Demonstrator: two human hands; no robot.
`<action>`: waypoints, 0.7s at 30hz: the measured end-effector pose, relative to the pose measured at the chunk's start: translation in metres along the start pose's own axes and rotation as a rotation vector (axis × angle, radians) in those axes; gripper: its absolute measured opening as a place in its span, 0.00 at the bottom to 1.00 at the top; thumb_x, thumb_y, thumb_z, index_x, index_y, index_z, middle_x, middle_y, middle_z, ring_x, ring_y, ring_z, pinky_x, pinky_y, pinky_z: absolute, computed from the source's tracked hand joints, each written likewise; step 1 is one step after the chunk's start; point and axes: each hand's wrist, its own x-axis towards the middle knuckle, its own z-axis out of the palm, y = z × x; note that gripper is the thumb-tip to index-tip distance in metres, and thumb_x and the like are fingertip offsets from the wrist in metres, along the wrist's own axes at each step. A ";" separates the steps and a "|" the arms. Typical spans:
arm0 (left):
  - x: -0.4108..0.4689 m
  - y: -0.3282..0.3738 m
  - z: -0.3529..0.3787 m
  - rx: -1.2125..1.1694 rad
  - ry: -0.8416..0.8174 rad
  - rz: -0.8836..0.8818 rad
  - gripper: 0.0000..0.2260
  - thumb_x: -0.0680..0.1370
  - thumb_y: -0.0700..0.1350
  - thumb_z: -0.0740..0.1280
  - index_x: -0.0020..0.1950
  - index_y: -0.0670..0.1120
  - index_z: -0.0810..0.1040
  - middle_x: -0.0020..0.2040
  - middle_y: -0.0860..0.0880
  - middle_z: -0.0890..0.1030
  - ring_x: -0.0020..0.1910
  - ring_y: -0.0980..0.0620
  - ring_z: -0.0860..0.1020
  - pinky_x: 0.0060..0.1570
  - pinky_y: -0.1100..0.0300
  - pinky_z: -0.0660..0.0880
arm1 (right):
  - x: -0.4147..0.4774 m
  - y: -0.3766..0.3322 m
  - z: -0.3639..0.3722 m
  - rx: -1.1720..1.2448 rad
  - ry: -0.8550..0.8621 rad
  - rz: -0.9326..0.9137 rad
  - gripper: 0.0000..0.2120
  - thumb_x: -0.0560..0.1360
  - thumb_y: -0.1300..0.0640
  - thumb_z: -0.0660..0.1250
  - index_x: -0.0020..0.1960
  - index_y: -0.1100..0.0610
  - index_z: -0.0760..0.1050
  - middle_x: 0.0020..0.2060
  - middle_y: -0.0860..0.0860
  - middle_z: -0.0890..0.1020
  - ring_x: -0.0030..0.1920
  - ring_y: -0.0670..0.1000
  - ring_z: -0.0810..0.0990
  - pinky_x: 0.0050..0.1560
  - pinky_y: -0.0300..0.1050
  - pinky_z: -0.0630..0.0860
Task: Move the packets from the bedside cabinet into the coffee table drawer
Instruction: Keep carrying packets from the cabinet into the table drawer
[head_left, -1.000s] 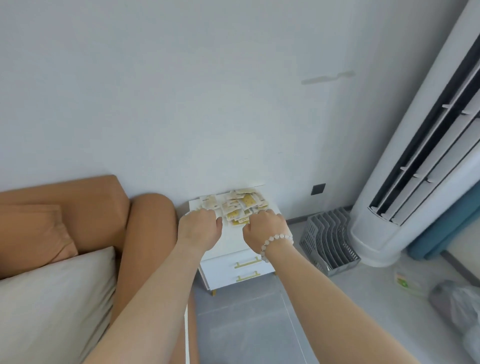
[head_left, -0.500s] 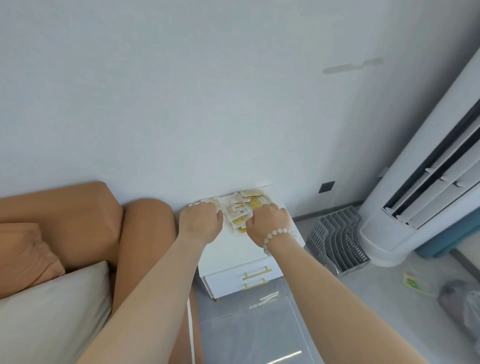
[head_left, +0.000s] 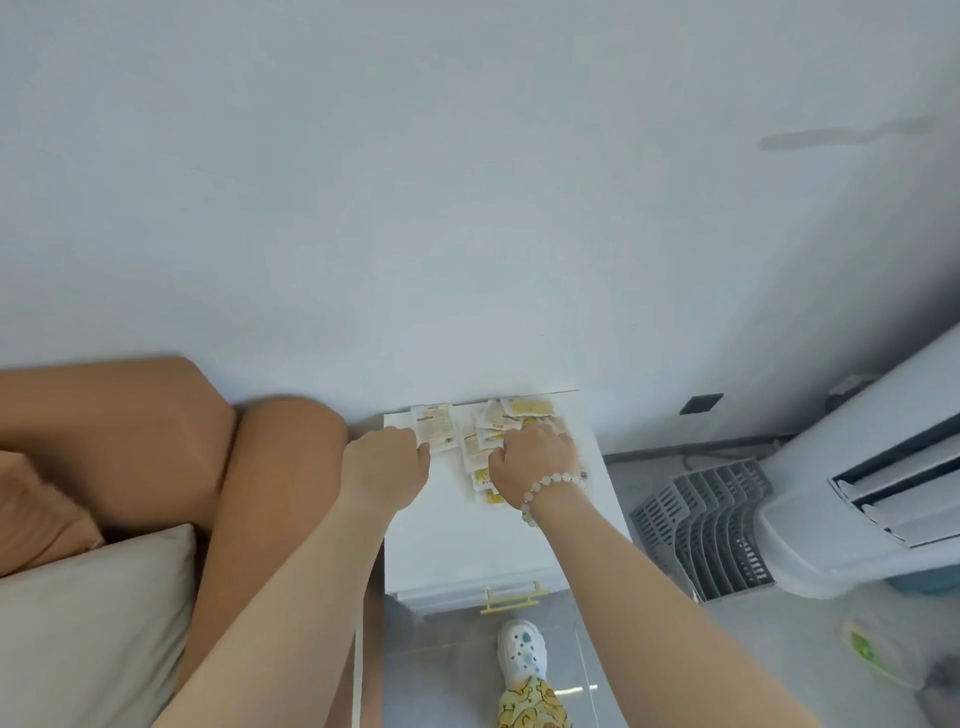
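closer in now over the low white bedside cabinet (head_left: 467, 545), your left hand (head_left: 387, 460) pinches one of the small white-and-yellow paper packets (head_left: 488, 428) and your right hand (head_left: 535, 457) curls round the heap, raked tighter, none lifted yet.

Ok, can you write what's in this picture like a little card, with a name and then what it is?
cabinet: white, gold handle on its drawer
packets: loose pile at the back of the cabinet top, by the wall
left grip: holds a packet at the pile's left edge
right grip: curled on the pile; bracelet on the wrist
sofa: orange, left of the cabinet
rack: grey, on the floor to the right
task: no packets moved yet
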 end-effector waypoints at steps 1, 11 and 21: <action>0.011 0.001 0.001 -0.001 -0.009 -0.013 0.17 0.82 0.51 0.51 0.52 0.44 0.76 0.51 0.47 0.79 0.51 0.47 0.78 0.44 0.58 0.69 | 0.013 0.004 0.003 0.007 -0.017 0.001 0.18 0.80 0.53 0.50 0.53 0.59 0.77 0.51 0.53 0.78 0.54 0.54 0.75 0.55 0.47 0.68; 0.114 0.027 0.035 -0.049 -0.165 -0.093 0.17 0.82 0.51 0.50 0.52 0.43 0.75 0.50 0.47 0.78 0.50 0.46 0.77 0.42 0.58 0.68 | 0.131 0.083 0.041 0.071 -0.200 0.165 0.18 0.79 0.51 0.49 0.43 0.58 0.74 0.43 0.53 0.78 0.42 0.53 0.76 0.46 0.45 0.74; 0.175 -0.008 0.115 -0.086 -0.215 -0.214 0.16 0.82 0.52 0.53 0.54 0.43 0.74 0.51 0.46 0.76 0.51 0.46 0.76 0.40 0.57 0.68 | 0.206 0.109 0.095 -0.031 -0.279 0.261 0.19 0.79 0.49 0.52 0.58 0.58 0.75 0.53 0.53 0.77 0.54 0.53 0.76 0.49 0.45 0.73</action>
